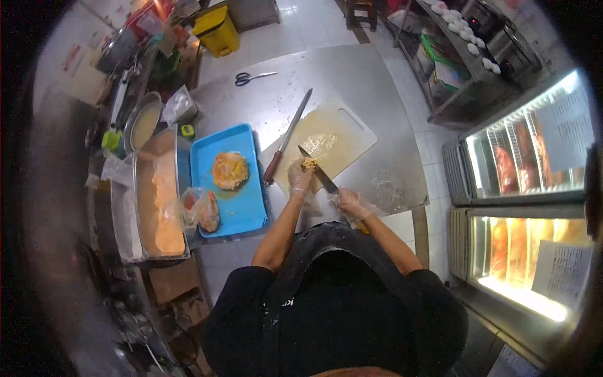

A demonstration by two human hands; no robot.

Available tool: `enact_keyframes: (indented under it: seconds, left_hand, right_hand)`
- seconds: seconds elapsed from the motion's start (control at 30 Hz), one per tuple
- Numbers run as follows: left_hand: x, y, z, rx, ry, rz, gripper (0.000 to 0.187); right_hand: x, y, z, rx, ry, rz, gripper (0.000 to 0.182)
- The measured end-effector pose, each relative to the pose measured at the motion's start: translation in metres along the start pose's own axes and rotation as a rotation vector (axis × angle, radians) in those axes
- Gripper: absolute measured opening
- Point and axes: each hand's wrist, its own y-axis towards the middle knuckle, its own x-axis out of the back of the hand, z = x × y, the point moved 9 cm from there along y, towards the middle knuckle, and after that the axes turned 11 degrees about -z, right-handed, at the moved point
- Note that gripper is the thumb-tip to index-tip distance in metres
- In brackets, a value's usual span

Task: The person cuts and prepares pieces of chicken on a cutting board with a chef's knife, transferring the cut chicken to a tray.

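Note:
My right hand [353, 205], in a clear plastic glove, grips a kitchen knife [325, 179] whose blade points up and left over the cutting board [348, 141]. My left hand [300, 178], also gloved, is curled around small yellowish food pieces [308, 163] beside the blade. What exactly these pieces are is too small to tell. Wet residue covers the board's middle. Left of the board lies a long slim blade with a brown handle [272, 168]. A blue tray [256, 207] holds an orange-yellow cooked lump of food [230, 170] and another piece [208, 212] partly under plastic.
Scissors [251, 77] lie on the steel table [377, 75] near its far side. A deep metal pan [142, 220] with orange contents and a bowl [147, 119] stand left. Lit glass cabinets [527, 245] are on the right; a yellow bin [217, 31] stands beyond the table.

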Motion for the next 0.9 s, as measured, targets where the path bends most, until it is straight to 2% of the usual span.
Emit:
enact_keyframes:
  seconds: [0.07,0.17,0.27,0.3,0.4,0.5,0.57,0.6,0.63,0.73,0.8,0.83,0.9]
  left_hand:
    - [0.020,-0.002,-0.006,0.011,0.003,-0.087,0.032]
    - [0.058,0.007,-0.013,0.143,-0.240,-0.089,0.027]
    - [0.127,0.015,-0.003,0.139,-0.310,-0.353,0.027]
    - [0.157,0.012,-0.002,0.165,-0.454,-0.447,0.031]
    - [0.237,0.016,0.046,0.037,-0.406,-0.721,0.033]
    - [0.333,0.021,0.037,0.154,-0.118,-0.722,0.033]
    - [0.361,0.028,0.088,0.197,0.027,-0.644,0.029]
    - [0.374,0.033,0.091,0.216,0.098,-0.603,0.027]
    - [0.386,0.034,0.072,0.218,0.382,-0.445,0.028]
    - [0.378,0.040,0.152,0.205,0.673,-0.309,0.027]
    - [0.380,0.037,0.167,0.217,0.234,-0.401,0.025]
    - [0.381,0.041,0.156,0.187,0.173,-0.413,0.023]
    - [0.369,0.049,0.120,0.079,0.192,-0.340,0.021]
  right_hand:
    - [0.026,-0.003,0.036,0.044,-0.026,0.042,0.027]
    - [0.023,0.000,0.057,0.233,-0.064,0.074,0.024]
    - [0.018,0.014,0.111,0.302,-0.100,0.138,0.025]
    - [0.031,0.014,0.157,0.474,-0.036,-0.004,0.024]
    - [-0.007,0.027,0.218,0.305,-0.026,0.397,0.026]
    - [-0.048,0.036,0.274,0.558,0.036,0.345,0.027]
    - [-0.060,0.043,0.298,0.695,0.059,0.274,0.026]
    - [-0.064,0.045,0.307,0.762,0.074,0.233,0.026]
    - [-0.074,0.055,0.298,0.607,0.079,0.290,0.024]
    - [-0.055,0.078,0.272,0.220,-0.007,0.343,0.022]
    - [-0.062,0.101,0.203,0.140,0.069,0.356,0.028]
    - [-0.054,0.106,0.185,0.094,0.063,0.332,0.031]
    - [0.001,0.107,0.133,-0.056,-0.146,0.141,0.032]
